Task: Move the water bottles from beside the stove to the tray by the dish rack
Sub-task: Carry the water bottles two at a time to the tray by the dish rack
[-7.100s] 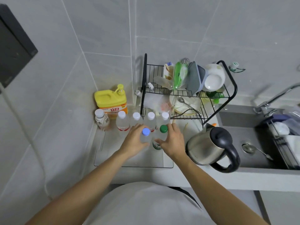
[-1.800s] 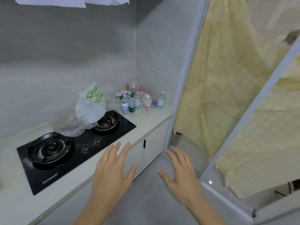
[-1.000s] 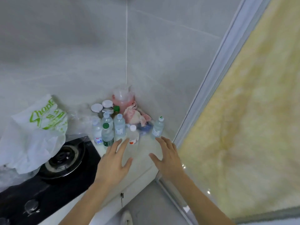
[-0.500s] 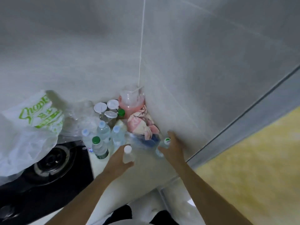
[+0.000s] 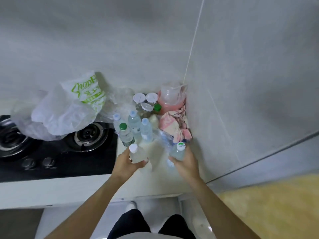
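I have one bottle in each hand: my left hand (image 5: 128,163) wraps the white-capped bottle (image 5: 136,153), my right hand (image 5: 185,163) the green-labelled bottle (image 5: 178,150), both upright for carrying. More bottles (image 5: 134,128) wait beside the stove (image 5: 69,147).
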Tool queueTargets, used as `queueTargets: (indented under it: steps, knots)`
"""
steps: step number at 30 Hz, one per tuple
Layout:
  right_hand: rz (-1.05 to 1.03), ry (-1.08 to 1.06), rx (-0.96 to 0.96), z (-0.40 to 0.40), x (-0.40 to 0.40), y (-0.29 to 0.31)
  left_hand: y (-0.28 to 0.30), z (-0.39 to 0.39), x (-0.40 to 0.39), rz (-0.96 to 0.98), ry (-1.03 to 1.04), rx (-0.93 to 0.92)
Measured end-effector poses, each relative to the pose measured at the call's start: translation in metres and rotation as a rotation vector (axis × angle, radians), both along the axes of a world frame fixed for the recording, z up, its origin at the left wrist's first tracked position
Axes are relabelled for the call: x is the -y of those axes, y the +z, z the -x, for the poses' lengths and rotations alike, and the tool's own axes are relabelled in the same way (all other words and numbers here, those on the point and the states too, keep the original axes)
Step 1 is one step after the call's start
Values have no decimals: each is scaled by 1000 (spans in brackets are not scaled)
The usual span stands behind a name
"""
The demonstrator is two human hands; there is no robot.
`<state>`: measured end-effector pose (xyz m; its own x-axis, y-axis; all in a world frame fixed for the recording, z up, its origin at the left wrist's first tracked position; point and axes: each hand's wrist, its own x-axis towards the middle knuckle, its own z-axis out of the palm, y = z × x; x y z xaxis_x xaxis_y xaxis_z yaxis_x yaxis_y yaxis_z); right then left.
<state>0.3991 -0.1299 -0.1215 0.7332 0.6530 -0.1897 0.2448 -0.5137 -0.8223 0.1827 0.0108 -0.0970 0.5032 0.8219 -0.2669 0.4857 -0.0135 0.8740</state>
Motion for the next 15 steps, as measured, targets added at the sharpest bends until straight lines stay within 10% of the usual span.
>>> queueTargets:
  steps: [15]
  knots:
    - [-506, 739, -452, 279, -110, 194, 169, 325, 61, -54, 644, 372]
